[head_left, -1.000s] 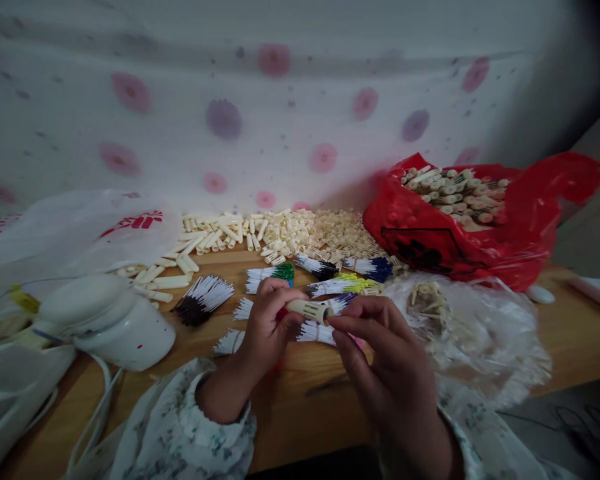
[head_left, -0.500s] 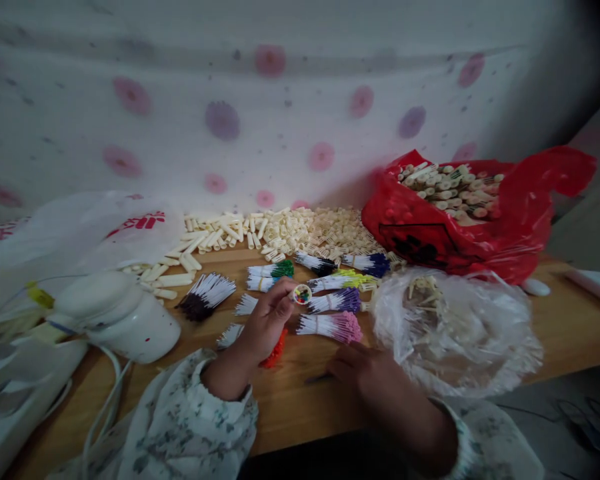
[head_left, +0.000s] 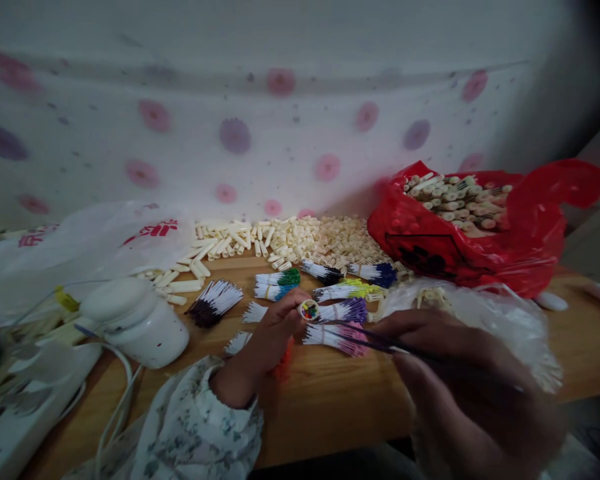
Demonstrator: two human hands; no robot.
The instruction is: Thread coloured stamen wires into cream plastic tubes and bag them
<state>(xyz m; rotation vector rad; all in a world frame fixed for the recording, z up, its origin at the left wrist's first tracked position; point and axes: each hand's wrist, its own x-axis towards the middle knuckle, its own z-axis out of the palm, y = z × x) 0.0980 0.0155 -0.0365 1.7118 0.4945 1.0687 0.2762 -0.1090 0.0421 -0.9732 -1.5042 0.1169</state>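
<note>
My left hand (head_left: 275, 335) pinches a small cream tube (head_left: 303, 319), its round open end turned towards me. Several coloured tips (head_left: 310, 309) show inside that end. Dark tweezers (head_left: 380, 339) are gripped in my right hand (head_left: 473, 393), their points reaching left close to the tube; whether they touch it I cannot tell. Around my left hand lie banded bundles of thin white sticks with coloured tips: a pink bundle (head_left: 336, 339), a purple bundle (head_left: 343, 311), a yellow bundle (head_left: 347, 290) and a green bundle (head_left: 279, 278). Under my left wrist an orange-red bundle (head_left: 283, 361) is mostly hidden.
Cream tubes (head_left: 225, 240) and small cream parts (head_left: 325, 239) are heaped along the back. A red bag (head_left: 480, 260) full of filled tubes stands right, behind a clear bag (head_left: 520, 320). At left are a white jar (head_left: 145, 327), cables and loose dark-tipped sticks (head_left: 215, 301).
My right hand has risen from the table towards the camera, bringing the tweezers up beside the tube. My left hand still holds the tube. The whole view has shifted slightly.
</note>
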